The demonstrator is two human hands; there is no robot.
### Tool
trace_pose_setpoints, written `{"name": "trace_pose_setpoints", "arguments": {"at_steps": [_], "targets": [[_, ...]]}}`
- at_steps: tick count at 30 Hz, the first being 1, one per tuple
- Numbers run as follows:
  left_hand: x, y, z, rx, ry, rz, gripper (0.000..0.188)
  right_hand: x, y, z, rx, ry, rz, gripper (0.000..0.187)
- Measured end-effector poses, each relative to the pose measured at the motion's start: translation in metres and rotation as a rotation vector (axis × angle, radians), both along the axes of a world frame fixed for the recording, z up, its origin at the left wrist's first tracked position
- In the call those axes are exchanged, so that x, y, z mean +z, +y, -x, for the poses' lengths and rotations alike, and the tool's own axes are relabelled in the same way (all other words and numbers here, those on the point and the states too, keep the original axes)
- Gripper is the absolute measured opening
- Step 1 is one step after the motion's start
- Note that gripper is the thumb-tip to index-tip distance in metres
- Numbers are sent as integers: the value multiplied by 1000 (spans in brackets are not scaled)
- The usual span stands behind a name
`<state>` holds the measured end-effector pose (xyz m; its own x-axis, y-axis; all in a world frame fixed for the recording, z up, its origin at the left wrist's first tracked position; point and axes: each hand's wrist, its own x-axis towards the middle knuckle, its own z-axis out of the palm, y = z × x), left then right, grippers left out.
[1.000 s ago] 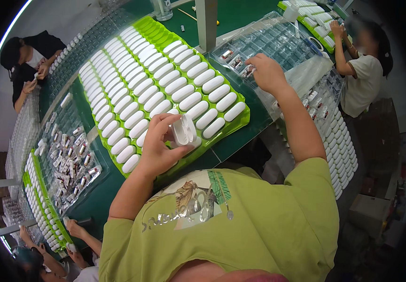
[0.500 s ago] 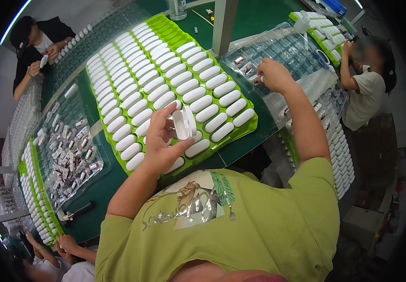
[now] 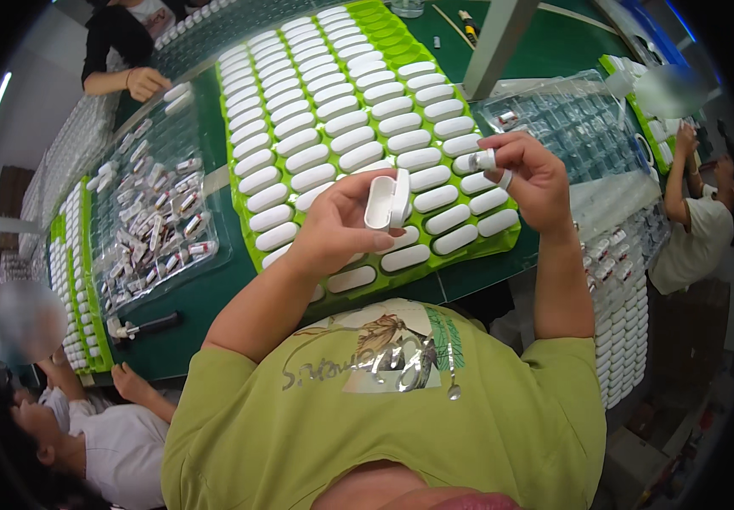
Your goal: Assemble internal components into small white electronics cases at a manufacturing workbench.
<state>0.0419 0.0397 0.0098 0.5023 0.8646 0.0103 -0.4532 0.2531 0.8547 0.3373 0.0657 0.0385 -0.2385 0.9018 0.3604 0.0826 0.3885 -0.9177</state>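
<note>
My left hand (image 3: 333, 228) grips a small white oblong case (image 3: 381, 204), its lid flipped up and its hollow inside showing. Between the thumb and fingers of my right hand (image 3: 539, 183) is a small white-and-silver part (image 3: 477, 161); its exact kind is too small to make out. This hand hovers over the right edge of a bright green tray (image 3: 384, 36), apart from the case. Rows of closed white oblong cases (image 3: 363, 157) fill most of the tray, and several hollows at its far end hold none.
To the left, a clear plastic tray (image 3: 221, 242) carries a heap of small parts (image 3: 159, 204), with a black-handled tool (image 3: 150, 325) nearby. A clear blister tray (image 3: 545, 119) lies right, behind a metal post (image 3: 500, 47). Co-workers sit left and right; one person's hand (image 3: 146, 82) is far left.
My right hand has come back from the clear blister tray toward the case, carrying the small part. My left hand still holds the opened case. The whole view has shifted.
</note>
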Motion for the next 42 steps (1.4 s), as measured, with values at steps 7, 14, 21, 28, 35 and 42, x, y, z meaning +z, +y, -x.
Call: {"name": "trace_pose_setpoints", "arguments": {"at_steps": [7,14,21,28,35,42], "targets": [[-6,12,12,-267,-335,116,88,5,2,63,99,-286,-321,22],[-1,18,14,-145,-182,100,75,-12,1,81,237,158,36,65],[6,16,7,-111,24,-47,81,-16,8,72,88,-274,-253,68],[-2,14,1,155,651,-424,76,-23,11,58,196,252,-47,71],[-2,12,1,177,684,-549,72,-22,6,73,209,-201,-224,64],[9,10,0,164,721,-612,71,-19,5,71,245,-261,-172,65]]}}
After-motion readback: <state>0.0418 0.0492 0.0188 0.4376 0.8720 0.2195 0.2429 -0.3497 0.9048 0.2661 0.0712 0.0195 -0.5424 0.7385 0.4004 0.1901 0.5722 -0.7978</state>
